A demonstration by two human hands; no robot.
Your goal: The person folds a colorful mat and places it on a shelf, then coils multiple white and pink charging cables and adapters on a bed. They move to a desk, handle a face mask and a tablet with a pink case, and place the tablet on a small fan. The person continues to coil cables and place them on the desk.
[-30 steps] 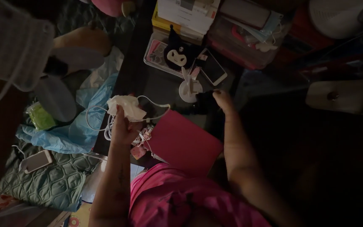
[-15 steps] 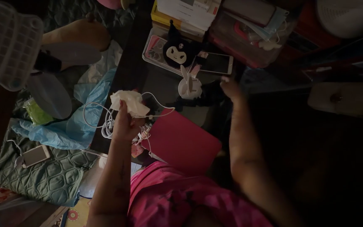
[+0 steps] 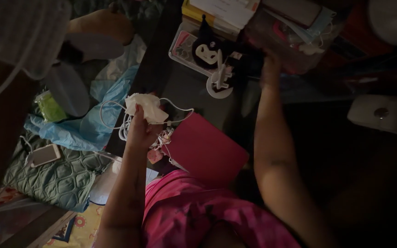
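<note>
We pinch the crumpled white tissue (image 3: 146, 106) in our left hand (image 3: 139, 131), lifted off the white cable (image 3: 116, 120) tangle; our right hand (image 3: 270, 70) reaches past the white stand (image 3: 220, 85), its grip too dark to tell.

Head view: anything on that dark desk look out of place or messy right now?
Yes. A tangle of white cables loops loosely off the desk's left edge, under the crumpled white tissue held in the left hand. A blue plastic sheet lies rumpled beside the desk. The right hand is too dark to judge.
</note>
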